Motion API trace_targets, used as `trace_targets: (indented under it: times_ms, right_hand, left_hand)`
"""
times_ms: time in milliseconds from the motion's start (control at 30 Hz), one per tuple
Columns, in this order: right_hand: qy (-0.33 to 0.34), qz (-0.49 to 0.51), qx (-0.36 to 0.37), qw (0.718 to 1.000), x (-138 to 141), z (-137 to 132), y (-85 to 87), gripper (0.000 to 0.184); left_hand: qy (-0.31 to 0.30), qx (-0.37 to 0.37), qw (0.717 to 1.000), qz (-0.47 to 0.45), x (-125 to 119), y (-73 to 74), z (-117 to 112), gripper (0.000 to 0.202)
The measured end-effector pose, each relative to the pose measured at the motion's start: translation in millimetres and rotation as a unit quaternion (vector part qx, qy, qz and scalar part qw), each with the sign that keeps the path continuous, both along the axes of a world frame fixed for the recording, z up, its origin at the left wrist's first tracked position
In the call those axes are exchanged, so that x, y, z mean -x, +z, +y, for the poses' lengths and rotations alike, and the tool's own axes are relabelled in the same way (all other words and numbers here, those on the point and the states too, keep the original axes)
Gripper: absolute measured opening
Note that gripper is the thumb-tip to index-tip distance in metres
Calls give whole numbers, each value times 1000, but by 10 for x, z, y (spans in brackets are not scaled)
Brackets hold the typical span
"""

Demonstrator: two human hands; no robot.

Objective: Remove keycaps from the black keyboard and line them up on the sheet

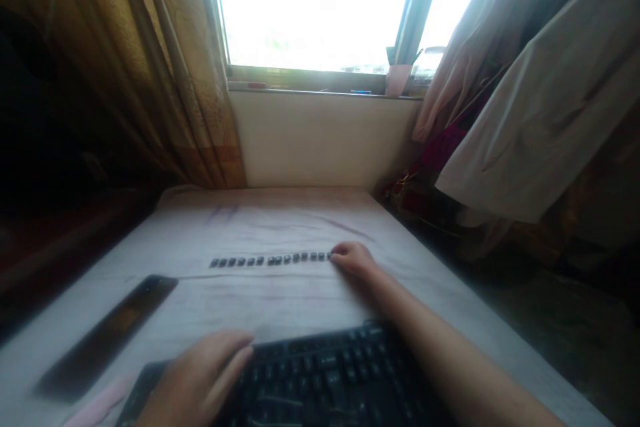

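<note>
A black keyboard (320, 380) lies at the near edge of a pale cloth-covered surface (280, 293). My left hand (200, 380) rests flat on the keyboard's left end, fingers stretched out. Farther off, a row of several small dark keycaps (270, 259) runs left to right across the cloth. My right hand (353, 258) reaches out to the right end of that row, fingers curled together in a pinch at the last keycap. What the fingertips hold is too small to make out.
A long dark flat object (110, 333) lies at an angle on the left. A pink strip (100, 403) shows at the lower left. Curtains (190, 80) hang left, clothes (540, 93) right, under a bright window (320, 7). The surface drops off on the right.
</note>
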State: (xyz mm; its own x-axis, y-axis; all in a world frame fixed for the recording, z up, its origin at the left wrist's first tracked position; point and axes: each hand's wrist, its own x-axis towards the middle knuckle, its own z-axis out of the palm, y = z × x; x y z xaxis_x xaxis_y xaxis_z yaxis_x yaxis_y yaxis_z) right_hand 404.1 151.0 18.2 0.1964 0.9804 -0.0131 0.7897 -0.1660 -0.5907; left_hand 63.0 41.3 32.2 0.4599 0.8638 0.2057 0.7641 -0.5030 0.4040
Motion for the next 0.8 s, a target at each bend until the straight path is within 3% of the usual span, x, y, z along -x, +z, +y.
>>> trace_targets:
  times_ms: [533,700,767,800]
  right_hand:
    - [6,-18,-13,1000,0,-82,111,27]
    - [49,-11,-31,998,67,-409,426,21]
    - [107,7,-17,994,136,-692,627,18]
    - [169,16,0,986,178,-858,726,18]
  left_hand:
    - [-1,9,1000,-11,-11,60,9,29]
    - [-6,16,1000,6,-17,32,31,33]
    - [-8,26,1000,14,-22,18,30,33]
    - [-8,32,999,19,-26,15,26,33]
